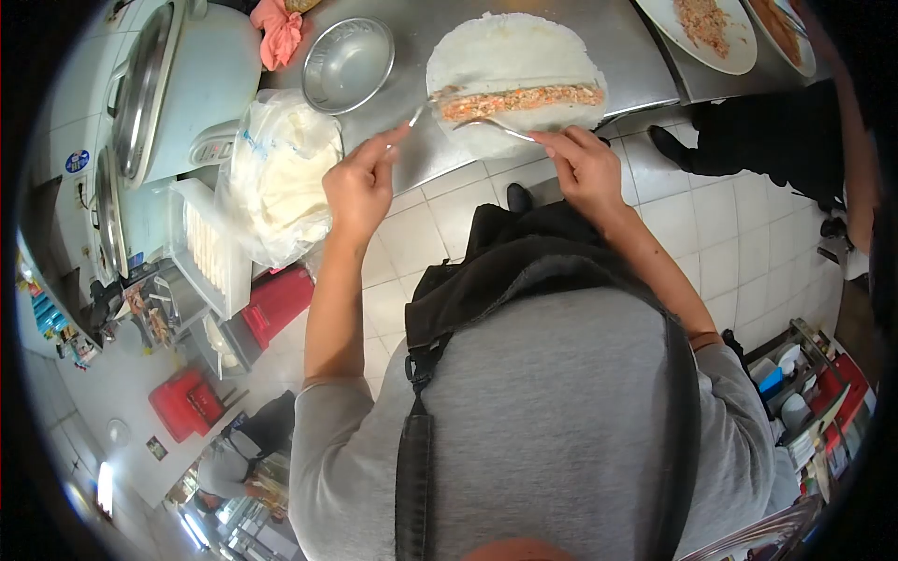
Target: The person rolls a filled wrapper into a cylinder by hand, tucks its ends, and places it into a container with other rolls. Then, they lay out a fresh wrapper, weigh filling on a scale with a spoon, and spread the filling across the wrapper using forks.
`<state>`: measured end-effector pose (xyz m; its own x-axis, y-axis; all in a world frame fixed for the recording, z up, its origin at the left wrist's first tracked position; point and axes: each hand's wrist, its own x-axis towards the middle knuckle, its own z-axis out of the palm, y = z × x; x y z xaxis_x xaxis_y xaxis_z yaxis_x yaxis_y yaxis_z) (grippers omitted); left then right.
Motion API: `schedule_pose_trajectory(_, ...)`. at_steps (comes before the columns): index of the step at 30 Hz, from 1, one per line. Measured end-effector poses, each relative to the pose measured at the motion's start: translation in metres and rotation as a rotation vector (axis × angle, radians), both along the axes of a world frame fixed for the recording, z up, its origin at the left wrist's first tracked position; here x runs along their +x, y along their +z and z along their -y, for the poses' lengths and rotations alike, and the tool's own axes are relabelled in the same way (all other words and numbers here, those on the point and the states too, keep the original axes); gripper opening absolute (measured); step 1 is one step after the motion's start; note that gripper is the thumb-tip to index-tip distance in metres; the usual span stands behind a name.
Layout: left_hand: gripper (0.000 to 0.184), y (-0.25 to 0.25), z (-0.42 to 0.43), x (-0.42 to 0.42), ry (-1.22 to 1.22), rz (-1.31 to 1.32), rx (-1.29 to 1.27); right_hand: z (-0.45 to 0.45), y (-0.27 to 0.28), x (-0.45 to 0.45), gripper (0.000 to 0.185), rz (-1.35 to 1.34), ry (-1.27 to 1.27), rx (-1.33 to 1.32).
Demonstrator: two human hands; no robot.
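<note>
A thin white round wrapper sheet (514,56) lies on the steel counter, with a long strip of orange and beige shredded filling (524,101) across its lower part. My right hand (585,168) grips the handle of a metal spoon (505,128), whose head is at the strip's near edge, left of its middle. My left hand (363,182) is closed around a metal utensil (416,115); its far end blurs over the filling's left end, so its kind is unclear.
A steel bowl (348,65) and a plastic bag of white sheets (285,178) are left of the wrapper. Plates of filling (739,58) stand at the far right. Pink cloth (276,35) lies at the back. Another person's dark-clothed legs (758,131) are on the right.
</note>
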<state>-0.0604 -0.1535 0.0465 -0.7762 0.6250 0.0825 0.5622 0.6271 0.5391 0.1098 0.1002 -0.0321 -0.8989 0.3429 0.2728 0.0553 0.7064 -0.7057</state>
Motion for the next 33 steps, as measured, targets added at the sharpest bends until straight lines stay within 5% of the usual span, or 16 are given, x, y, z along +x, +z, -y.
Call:
schedule_pose_trajectory(6, 0.032, -0.023, 0.008, 0.006, -0.036, -0.196, -0.06, 0.009, -0.003, -0.016, 0.035, -0.051, -0.01, 0.037)
schedule_pose_trajectory(21, 0.034, -0.016, -0.004, 0.001, 0.078, 0.087, 0.218, -0.007, 0.008, -0.002, 0.035, 0.069, 0.013, -0.053)
schedule_pose_trajectory(24, 0.032, -0.022, -0.016, 0.012, -0.051, -0.103, 0.029, -0.011, 0.008, -0.004, 0.035, -0.019, -0.03, 0.0)
schedule_pose_trajectory(33, 0.031, -0.004, -0.036, 0.016, -0.044, -0.043, 0.051, -0.039, 0.008, 0.017, 0.04, -0.107, -0.133, 0.128)
